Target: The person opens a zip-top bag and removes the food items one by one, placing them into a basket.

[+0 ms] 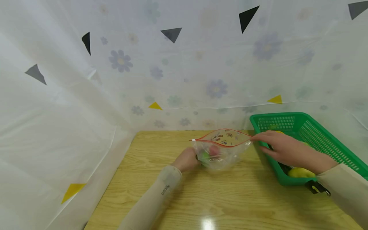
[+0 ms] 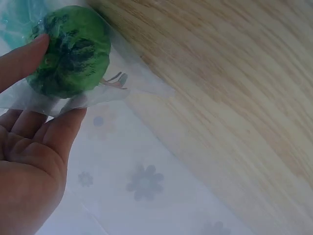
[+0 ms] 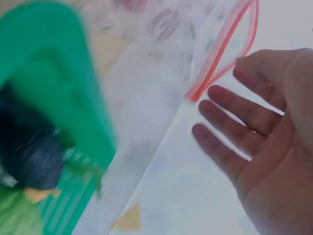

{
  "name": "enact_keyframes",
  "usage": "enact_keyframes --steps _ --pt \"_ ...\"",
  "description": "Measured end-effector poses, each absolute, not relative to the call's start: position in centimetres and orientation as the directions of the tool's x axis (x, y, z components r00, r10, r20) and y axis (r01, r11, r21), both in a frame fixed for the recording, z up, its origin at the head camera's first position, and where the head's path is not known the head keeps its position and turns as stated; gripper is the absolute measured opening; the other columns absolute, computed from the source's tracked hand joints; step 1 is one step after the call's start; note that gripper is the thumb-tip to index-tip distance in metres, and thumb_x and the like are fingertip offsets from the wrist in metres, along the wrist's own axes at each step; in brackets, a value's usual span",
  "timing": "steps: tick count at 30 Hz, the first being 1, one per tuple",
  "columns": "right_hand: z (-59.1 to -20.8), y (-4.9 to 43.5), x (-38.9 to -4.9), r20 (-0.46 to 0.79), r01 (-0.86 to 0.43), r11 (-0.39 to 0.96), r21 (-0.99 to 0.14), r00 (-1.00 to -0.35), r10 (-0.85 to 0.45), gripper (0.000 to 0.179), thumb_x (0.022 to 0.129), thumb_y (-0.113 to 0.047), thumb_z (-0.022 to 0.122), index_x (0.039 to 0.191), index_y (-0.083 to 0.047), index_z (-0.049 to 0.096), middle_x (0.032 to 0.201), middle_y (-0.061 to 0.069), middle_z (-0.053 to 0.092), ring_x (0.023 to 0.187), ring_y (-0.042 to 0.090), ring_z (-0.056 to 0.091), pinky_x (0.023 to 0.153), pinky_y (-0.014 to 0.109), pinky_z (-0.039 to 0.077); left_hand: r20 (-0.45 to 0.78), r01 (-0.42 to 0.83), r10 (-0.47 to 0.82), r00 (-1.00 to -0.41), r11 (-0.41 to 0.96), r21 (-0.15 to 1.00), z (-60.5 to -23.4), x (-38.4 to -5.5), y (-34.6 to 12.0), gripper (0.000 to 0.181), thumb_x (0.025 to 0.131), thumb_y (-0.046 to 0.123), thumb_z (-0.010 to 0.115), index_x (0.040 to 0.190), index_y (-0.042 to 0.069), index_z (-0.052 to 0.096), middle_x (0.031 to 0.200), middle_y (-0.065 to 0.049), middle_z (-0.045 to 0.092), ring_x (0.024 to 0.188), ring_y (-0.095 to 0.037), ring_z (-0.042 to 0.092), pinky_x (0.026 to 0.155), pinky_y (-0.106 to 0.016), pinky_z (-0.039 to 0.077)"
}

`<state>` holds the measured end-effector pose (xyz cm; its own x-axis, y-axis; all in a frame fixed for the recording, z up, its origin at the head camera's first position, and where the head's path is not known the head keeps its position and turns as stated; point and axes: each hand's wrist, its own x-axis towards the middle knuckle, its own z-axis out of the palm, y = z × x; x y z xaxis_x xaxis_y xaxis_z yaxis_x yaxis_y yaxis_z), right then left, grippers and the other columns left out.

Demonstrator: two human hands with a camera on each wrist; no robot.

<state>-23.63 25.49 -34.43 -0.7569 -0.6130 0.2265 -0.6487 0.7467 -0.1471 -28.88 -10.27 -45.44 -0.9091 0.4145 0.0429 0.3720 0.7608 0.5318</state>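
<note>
A clear zip bag (image 1: 227, 159) with a red-edged, gaping mouth stands over the table. Inside it are a round pinkish-red item (image 1: 214, 150) and a round green vegetable (image 2: 73, 51) with darker streaks. From the bag's left side my left hand (image 1: 188, 159) grips the plastic around the green vegetable, thumb on top and fingers beneath. My right hand (image 1: 287, 148) is by the right end of the zip, its fingers loosely extended. The right wrist view shows its fingertips beside the red zip strip (image 3: 220, 54); whether they touch it I cannot tell.
A green plastic basket (image 1: 330, 140) stands at the right, below my right forearm. It holds a yellow fruit (image 1: 301, 172), a dark item (image 3: 32, 142) and leafy green stuff (image 3: 17, 213). A flowered white sheet (image 1: 187, 70) hangs behind the wooden table (image 1: 195, 204).
</note>
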Motion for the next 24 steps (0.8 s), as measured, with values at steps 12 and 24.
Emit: enact_keyframes --steps 12,24 --pt "-35.0 17.4 -27.8 0.165 -0.722 0.675 -0.152 -0.692 -0.703 0.028 0.103 -0.007 0.054 0.126 -0.015 0.068 0.115 0.001 0.071 0.104 0.022 0.068 0.086 0.043 0.057 0.108 0.427 0.462 -0.88 0.673 0.604 -46.1 -29.3 -10.5 0.055 0.084 0.022 0.084 0.132 0.04 0.064 0.127 0.013 0.068 0.114 -0.006 0.063 0.094 -0.028 0.052" --pt "-35.4 13.6 -32.3 -0.066 -0.733 0.655 -0.183 -0.655 -0.752 0.031 0.099 0.001 0.053 0.119 -0.01 0.074 0.121 0.007 0.072 0.106 0.024 0.069 0.086 0.04 0.058 0.021 0.355 0.388 -0.922 0.819 0.451 -46.1 -28.9 -10.2 0.035 0.083 0.015 0.083 0.116 0.017 0.072 0.107 -0.003 0.075 0.101 -0.017 0.07 0.092 -0.032 0.056"
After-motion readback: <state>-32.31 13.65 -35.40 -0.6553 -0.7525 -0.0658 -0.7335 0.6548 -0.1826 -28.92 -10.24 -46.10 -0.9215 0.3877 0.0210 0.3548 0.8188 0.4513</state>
